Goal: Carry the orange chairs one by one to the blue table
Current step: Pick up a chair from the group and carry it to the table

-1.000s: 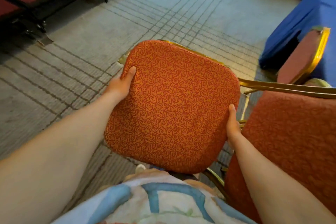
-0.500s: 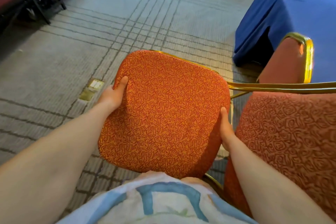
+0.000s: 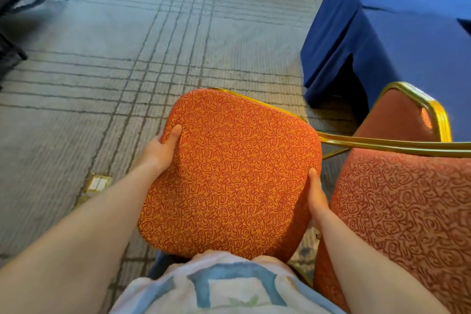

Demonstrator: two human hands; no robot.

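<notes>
Blue table [image 3: 397, 41] closer now — left hand [image 3: 163, 146], right hand [image 3: 316, 194] clamp the orange chair [image 3: 229, 173] — its frame may snag the parked chair [image 3: 397, 120].

The person wears a white fabric top [image 3: 237, 288] printed with a pale blue blocky outline and faint green marks; the 2 forearms [image 3: 84, 232] are bare.

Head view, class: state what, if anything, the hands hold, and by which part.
The orange chair, by its seat: left hand grips the left edge, right hand the right edge.
</notes>
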